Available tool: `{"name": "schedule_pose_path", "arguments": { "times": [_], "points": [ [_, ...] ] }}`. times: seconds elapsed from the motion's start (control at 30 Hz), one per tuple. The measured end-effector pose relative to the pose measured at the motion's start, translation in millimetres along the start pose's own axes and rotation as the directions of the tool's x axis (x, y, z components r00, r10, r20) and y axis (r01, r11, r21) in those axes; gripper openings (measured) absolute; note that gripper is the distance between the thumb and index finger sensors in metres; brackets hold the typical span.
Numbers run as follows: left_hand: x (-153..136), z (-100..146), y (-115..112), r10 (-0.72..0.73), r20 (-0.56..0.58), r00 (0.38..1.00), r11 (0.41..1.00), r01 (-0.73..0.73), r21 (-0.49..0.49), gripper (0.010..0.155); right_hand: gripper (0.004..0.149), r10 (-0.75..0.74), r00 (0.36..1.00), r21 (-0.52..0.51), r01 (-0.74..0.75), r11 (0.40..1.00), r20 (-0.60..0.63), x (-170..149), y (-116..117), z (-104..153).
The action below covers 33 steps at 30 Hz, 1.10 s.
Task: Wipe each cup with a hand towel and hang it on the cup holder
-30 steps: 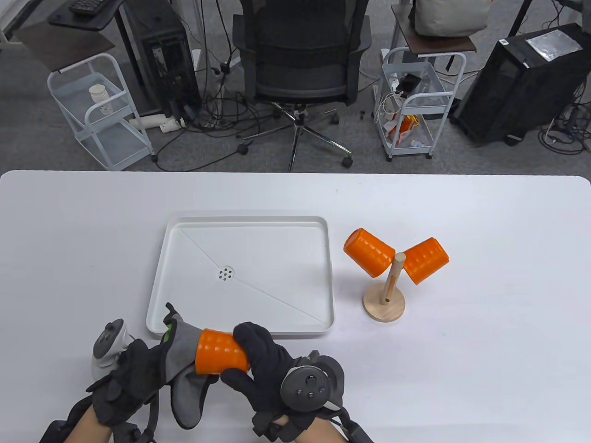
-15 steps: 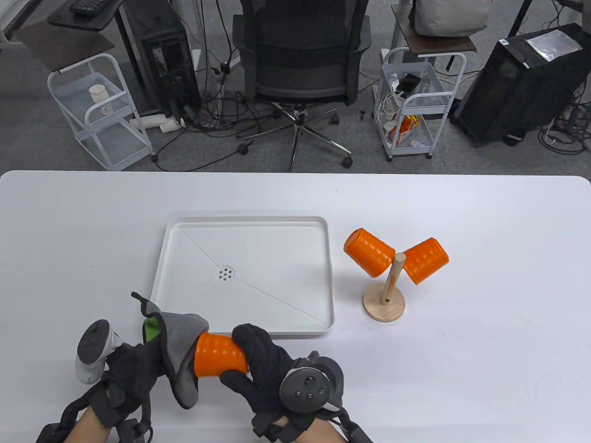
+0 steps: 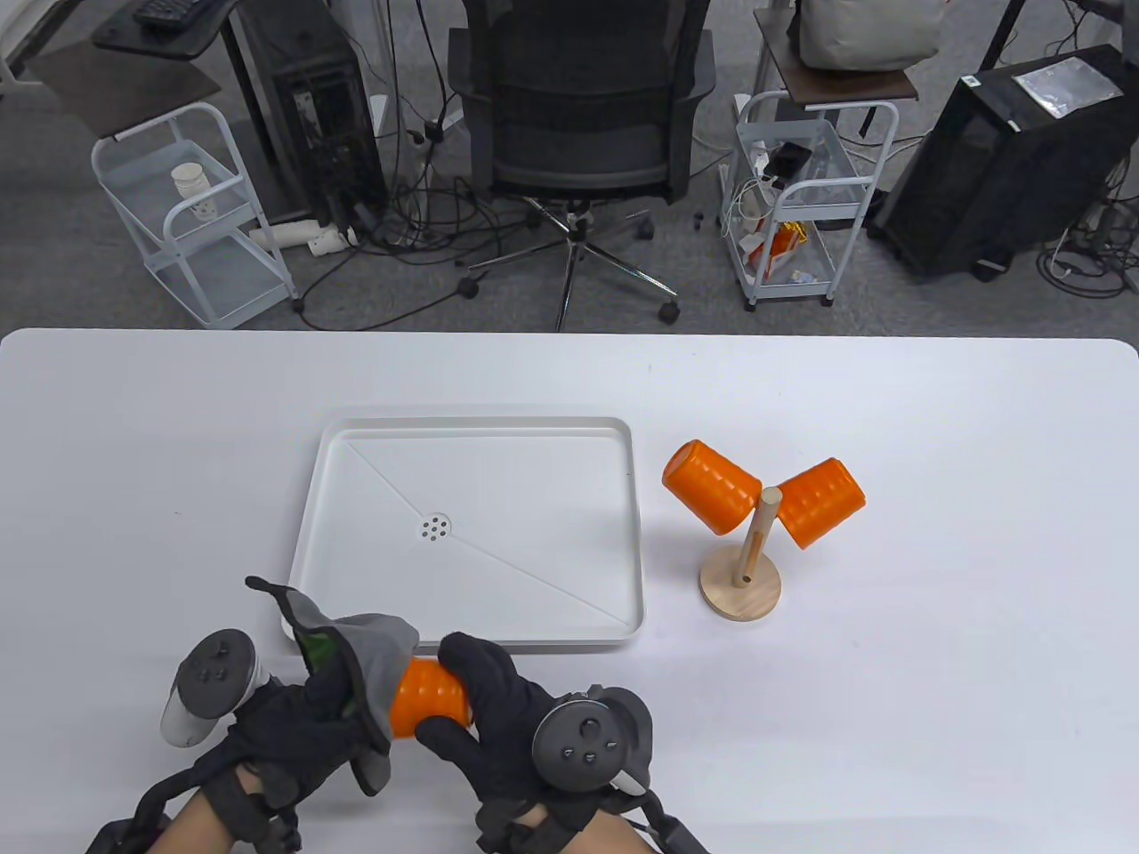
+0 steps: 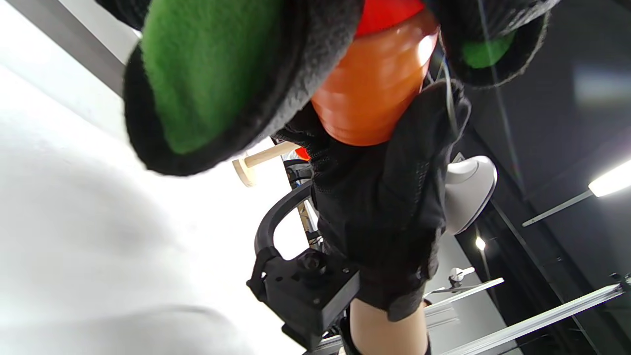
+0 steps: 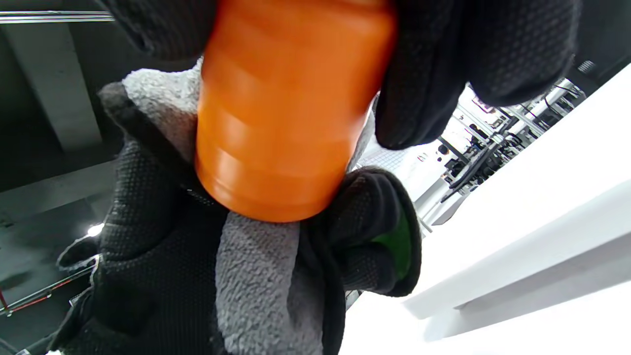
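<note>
An orange ribbed cup (image 3: pixel 432 708) lies sideways between my hands at the table's near edge. My right hand (image 3: pixel 485 707) grips its right end, fingers curled round it. My left hand (image 3: pixel 311 725) holds a grey towel with a green inner face (image 3: pixel 369 645) bunched over the cup's left end. In the left wrist view the towel (image 4: pixel 231 79) wraps the cup (image 4: pixel 374 93); in the right wrist view the cup (image 5: pixel 286 108) presses into the towel (image 5: pixel 256 296). Two orange cups (image 3: pixel 712 487) (image 3: pixel 820 503) hang on the wooden cup holder (image 3: pixel 752 556).
A white drain tray (image 3: pixel 480 445) sits just beyond my hands, empty, with a drain hole (image 3: pixel 435 527) in its middle. The holder's round base (image 3: pixel 740 592) stands to the tray's right. An office chair (image 3: pixel 578 116) and carts stand beyond the table.
The left hand has pushed the towel further right over the cup's left end, covering more of it. The right hand has kept its grip and shifted slightly toward the near edge.
</note>
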<state>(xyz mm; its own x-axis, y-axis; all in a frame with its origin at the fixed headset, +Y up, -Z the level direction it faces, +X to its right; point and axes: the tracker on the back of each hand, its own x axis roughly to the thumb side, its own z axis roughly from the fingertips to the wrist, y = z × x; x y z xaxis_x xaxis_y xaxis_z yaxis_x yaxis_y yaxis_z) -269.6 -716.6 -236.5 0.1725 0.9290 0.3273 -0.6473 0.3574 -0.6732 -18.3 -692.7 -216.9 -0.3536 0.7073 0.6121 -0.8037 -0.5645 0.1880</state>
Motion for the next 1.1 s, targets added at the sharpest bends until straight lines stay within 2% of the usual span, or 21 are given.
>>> {"name": "schedule_pose_path", "arguments": {
  "times": [0.17,0.3,0.47,0.73,0.93,1.1],
  "points": [
    [6.2,-2.6,-6.9,-0.146,-0.012,0.989,0.989,0.145,-0.018,0.078,0.077,-0.104,0.99,0.005,0.105,0.994,-0.1,-8.0,1.1,-0.2],
    [12.2,-4.0,-12.8,-0.273,0.0,0.962,0.961,0.273,-0.036,0.081,0.077,-0.221,0.954,0.008,0.228,0.974,-0.204,-17.1,1.6,-0.1],
    [16.9,-4.4,-18.4,-0.373,0.021,0.928,0.927,0.373,-0.046,0.082,0.077,-0.289,0.914,0.008,0.304,0.953,-0.286,-23.3,0.7,0.2],
    [26.9,-3.6,-26.5,-0.556,0.048,0.83,0.829,0.558,-0.043,0.085,0.08,-0.369,0.842,0.011,0.406,0.914,-0.394,-33.9,0.2,2.0],
    [22.1,-3.3,-23.7,-0.471,0.026,0.882,0.881,0.471,-0.027,0.085,0.08,-0.358,0.869,0.012,0.385,0.923,-0.342,-32.1,0.4,2.0],
    [17.4,-3.4,-20.9,-0.399,0.004,0.917,0.917,0.399,-0.02,0.087,0.079,-0.303,0.92,0.014,0.316,0.949,-0.249,-26.4,-0.3,1.1]
  ]
}}
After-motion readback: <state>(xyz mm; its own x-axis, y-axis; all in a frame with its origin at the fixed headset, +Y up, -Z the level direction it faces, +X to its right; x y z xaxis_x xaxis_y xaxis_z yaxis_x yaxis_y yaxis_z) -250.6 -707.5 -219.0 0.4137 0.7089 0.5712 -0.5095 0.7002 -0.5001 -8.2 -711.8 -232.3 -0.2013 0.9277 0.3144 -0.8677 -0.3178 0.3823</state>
